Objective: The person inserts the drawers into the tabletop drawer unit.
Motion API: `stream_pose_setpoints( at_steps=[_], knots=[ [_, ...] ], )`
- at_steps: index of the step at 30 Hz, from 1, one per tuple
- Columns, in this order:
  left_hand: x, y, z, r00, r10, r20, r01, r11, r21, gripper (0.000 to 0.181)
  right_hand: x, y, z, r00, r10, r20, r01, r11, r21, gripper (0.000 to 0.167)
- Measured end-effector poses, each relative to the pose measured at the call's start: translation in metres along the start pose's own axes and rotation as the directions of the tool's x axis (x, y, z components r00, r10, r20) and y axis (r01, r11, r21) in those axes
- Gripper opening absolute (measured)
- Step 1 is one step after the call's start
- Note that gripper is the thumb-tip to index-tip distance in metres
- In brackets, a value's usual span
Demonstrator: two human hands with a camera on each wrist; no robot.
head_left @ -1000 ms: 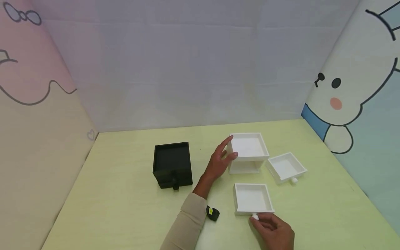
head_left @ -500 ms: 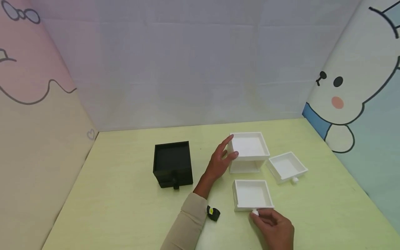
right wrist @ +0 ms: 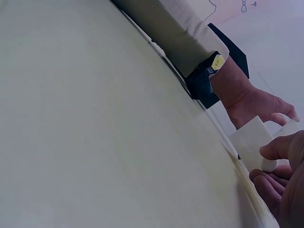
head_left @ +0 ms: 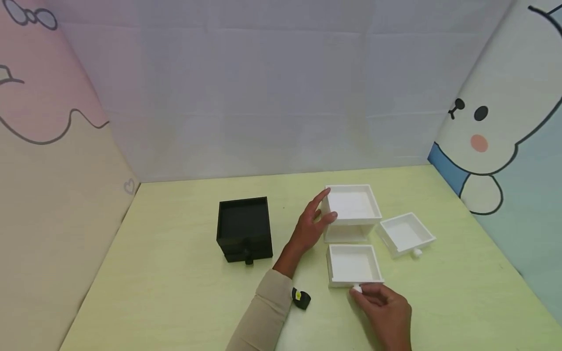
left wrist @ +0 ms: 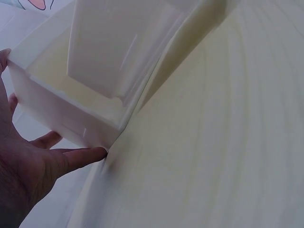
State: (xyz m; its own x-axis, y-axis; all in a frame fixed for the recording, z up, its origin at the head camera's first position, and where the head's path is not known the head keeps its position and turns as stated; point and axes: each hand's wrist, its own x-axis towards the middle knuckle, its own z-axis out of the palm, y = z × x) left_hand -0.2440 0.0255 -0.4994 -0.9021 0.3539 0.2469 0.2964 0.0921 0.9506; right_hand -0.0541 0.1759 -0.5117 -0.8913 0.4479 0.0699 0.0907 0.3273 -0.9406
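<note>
In the head view my right hand (head_left: pixel 386 312) pinches the round white knob (head_left: pixel 357 288) of a shallow white drawer (head_left: pixel 354 263) on the table. That drawer stands just in front of the white cabinet (head_left: pixel 351 202), whose lower front is an open slot. Against the cabinet's left side rests my left hand (head_left: pixel 307 231), its fingers spread and fairly straight. In the left wrist view, thumb and fingertips of the left hand (left wrist: pixel 28 166) touch the cabinet wall (left wrist: pixel 57 109). Thumb and fingers of the right hand (right wrist: pixel 280 180) meet round the knob in the right wrist view.
A second white drawer (head_left: pixel 406 234) with a knob lies right of the cabinet. To the left stands a black cabinet (head_left: pixel 243 229) with its drawer in. The pale table (head_left: pixel 175 292) is bounded by a white back wall (head_left: pixel 263 97) and printed side panels.
My right hand has slid the pinched drawer forward, away from me, bringing it nearer the white cabinet. The left hand keeps its place on the cabinet. The head view has shifted slightly.
</note>
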Motion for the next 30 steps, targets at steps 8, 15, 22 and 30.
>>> stream_pose_setpoints(
  at_steps=[8,15,22,30],
  knots=[
    [-0.001,0.0,0.002,1.0,0.031,0.002,-0.03,0.999,-0.032,0.062,0.012,0.003,0.0,0.997,-0.067,0.021,0.068,0.997,-0.026,0.017],
    [-0.003,0.002,0.005,1.0,-0.01,0.014,0.01,1.0,0.014,0.061,0.02,0.003,0.0,0.999,-0.037,0.012,0.037,0.999,-0.032,0.016],
    [-0.007,0.004,0.006,1.0,-0.017,0.019,0.017,1.0,0.004,0.061,0.026,0.001,0.003,0.999,-0.024,0.026,0.025,0.999,-0.031,0.017],
    [-0.005,0.006,0.003,1.0,0.021,0.014,-0.021,1.0,0.0,0.063,0.031,-0.002,0.007,0.999,-0.008,0.038,0.008,1.0,-0.01,0.019]
  ],
)
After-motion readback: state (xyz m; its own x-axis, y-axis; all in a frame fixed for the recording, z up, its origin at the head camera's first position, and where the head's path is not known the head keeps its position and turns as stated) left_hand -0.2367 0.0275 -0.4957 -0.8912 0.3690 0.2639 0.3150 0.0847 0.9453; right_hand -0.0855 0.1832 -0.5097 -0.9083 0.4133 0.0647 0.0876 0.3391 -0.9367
